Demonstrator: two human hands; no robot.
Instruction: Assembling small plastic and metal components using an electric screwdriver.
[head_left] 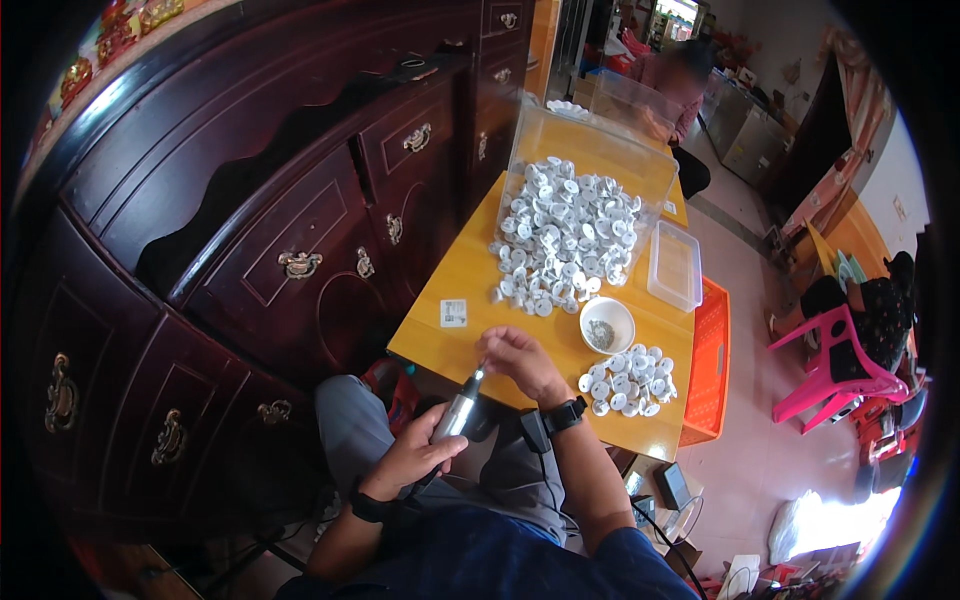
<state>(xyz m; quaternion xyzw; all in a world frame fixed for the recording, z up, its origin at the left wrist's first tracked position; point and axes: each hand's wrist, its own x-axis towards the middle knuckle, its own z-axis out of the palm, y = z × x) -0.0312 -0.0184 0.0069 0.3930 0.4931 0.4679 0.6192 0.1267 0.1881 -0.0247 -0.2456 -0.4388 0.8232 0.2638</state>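
Observation:
My left hand [415, 452] grips a silver pen-shaped power tool [457, 412] over my lap, its tip pointing up toward my right hand. My right hand [522, 358] is closed at the near edge of the yellow table [470, 275], pinching something small at the tool's tip; I cannot make out what it is. Just right of that hand lies a small heap of white round parts [628, 379]. A white bowl [607, 324] with dark small bits stands behind it. Farther back, a big pile of the same white parts [562, 236] spills from a tipped clear plastic box [600, 150].
A dark carved wooden cabinet [250, 220] with brass handles fills the left. A clear lid [675, 265] and an orange crate [709, 365] sit at the table's right. Another person [675, 85] sits at the far end. A pink plastic chair [835, 365] stands right.

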